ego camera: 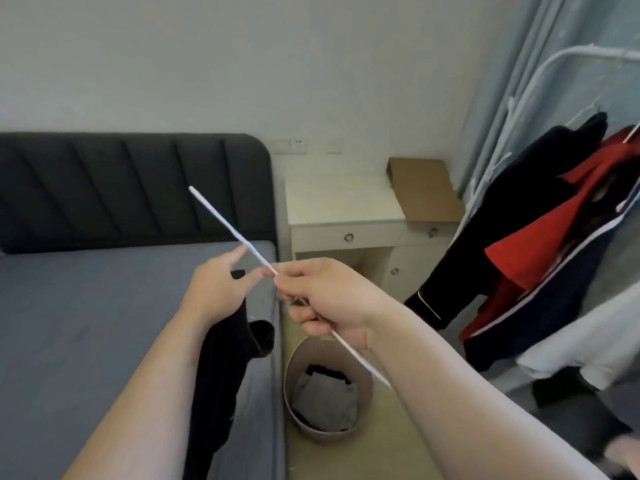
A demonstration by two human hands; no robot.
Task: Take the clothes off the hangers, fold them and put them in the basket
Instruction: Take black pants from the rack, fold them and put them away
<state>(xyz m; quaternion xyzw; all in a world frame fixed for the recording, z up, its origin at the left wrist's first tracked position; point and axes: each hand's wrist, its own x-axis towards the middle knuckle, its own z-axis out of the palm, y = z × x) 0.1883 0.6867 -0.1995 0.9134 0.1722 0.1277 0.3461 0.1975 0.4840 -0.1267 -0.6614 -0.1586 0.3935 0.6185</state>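
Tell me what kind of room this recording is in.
Most likely a bedroom: a bed with a dark padded headboard, a white bedside cabinet, and a clothes rack hung with garments.

Grey bed beside white nightstand with cardboard box

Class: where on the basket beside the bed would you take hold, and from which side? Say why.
Best grip the basket by its rim on the side away from the bed, reaching down from above. It stands upright, mouth open; the clothes lie low inside, and the bed crowds the other side.
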